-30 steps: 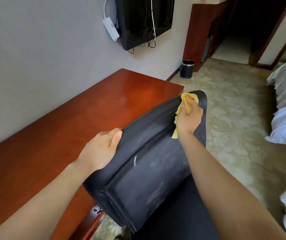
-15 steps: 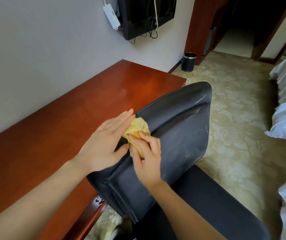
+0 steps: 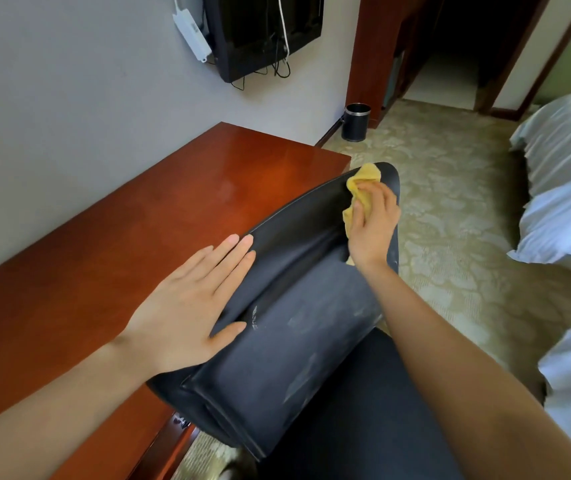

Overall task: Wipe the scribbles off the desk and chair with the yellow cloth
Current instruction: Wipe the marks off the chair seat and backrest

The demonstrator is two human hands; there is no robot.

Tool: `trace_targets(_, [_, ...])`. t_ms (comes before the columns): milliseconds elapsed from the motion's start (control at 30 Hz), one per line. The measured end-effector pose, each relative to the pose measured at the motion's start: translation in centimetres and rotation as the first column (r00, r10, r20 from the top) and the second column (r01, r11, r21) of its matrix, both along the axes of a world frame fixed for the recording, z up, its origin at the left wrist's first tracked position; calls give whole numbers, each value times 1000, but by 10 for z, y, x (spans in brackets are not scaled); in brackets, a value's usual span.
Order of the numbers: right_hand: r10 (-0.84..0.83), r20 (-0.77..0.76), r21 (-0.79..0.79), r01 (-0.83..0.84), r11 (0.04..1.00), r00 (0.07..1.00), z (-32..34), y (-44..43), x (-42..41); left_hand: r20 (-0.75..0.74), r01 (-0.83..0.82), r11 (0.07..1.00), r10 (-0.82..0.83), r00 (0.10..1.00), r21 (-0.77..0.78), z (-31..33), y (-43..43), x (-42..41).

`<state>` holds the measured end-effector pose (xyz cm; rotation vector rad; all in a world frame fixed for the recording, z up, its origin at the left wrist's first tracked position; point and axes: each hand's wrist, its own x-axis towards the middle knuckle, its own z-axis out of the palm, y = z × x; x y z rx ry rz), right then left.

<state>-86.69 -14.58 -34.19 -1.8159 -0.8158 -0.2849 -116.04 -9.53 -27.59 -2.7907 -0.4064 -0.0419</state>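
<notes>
A black chair [image 3: 287, 348] stands with its backrest against the red-brown wooden desk [image 3: 111, 244]. Pale chalky smears and a short white scribble mark the backrest's padded face. My right hand [image 3: 374, 223] grips the crumpled yellow cloth [image 3: 363, 181] and presses it on the far top corner of the backrest. My left hand [image 3: 190, 303] lies flat with straight fingers on the near top edge of the backrest, holding nothing. Part of the cloth is hidden under my right hand.
A grey wall runs behind the desk, with a wall-mounted TV [image 3: 263, 32] and a white power strip [image 3: 190, 36]. A small black bin [image 3: 356, 122] stands on the patterned carpet [image 3: 450, 209]. A bed with white pillows [image 3: 568, 202] fills the right side.
My right hand has carried the cloth from the near end of the backrest's top edge to its far corner. My left hand stays flat on the near end.
</notes>
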Motion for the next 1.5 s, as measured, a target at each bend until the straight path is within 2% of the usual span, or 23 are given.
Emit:
trace_targets(33, [-46,-65,-9,46,999,997,1,4,15,-3,7,1000,-7,1000,15,-1,0,0])
trace_targets(100, [-98,-295,-2,101,995,950,7,10,37,-7,16,1000,-16,1000,23,-1,1,1])
trace_targets(200, [-70,-669,44,133,990,740,15,15,58,7,26,1000,-26,1000,14,-1,3,3])
trace_targets(267, [-6,-794,118,163,980,608,20,15,70,18,30,1000,-30,999,5,-1,3,3])
trace_targets(333, [-11,-821,99,160,982,571,26,15,75,25,33,999,-33,999,0,-1,3,4])
trace_targets(367, [-41,-807,52,140,989,589,27,15,73,30,34,999,-33,999,-3,-1,4,5])
trace_targets(433, [-110,-726,-35,124,992,679,25,13,58,41,28,999,-27,999,-24,-2,6,4])
trace_targets(567, [-120,-504,-12,132,991,855,6,2,8,69,24,998,-20,997,-59,-3,8,4])
trace_targets(700, [-39,-342,54,62,997,939,-13,-13,-60,73,20,996,-14,997,-85,-1,9,5])
trace_targets(833, [76,-179,74,-64,995,981,-29,-26,-129,105,39,993,-27,994,-112,-2,8,4])
trace_targets(1000, [202,-49,53,-200,978,978,-40,-43,-188,148,64,980,-37,988,-187,0,8,3])
trace_targets(1067, [282,72,35,-285,958,957,-55,-52,-202,160,86,974,-53,986,-209,1,9,2])
trace_targets(1167, [440,327,-3,-465,885,836,-79,-65,-210,161,88,975,-55,985,-202,0,8,1])
trace_targets(1267, [478,540,-87,-519,850,693,-85,-67,-192,153,76,980,-48,987,-185,-1,7,1])
trace_targets(1300, [462,564,-95,-502,860,684,-81,-66,-180,153,76,980,-48,987,-184,-1,7,1])
trace_targets(1367, [381,516,-66,-409,910,767,-74,-61,-152,151,70,981,-42,988,-179,-1,6,1])
trace_targets(1433, [271,374,-44,-275,960,887,-67,-53,-119,153,55,984,-30,988,-167,0,5,1])
trace_targets(1500, [221,213,-65,-212,975,952,-59,-45,-88,151,51,985,-26,988,-163,0,4,2])
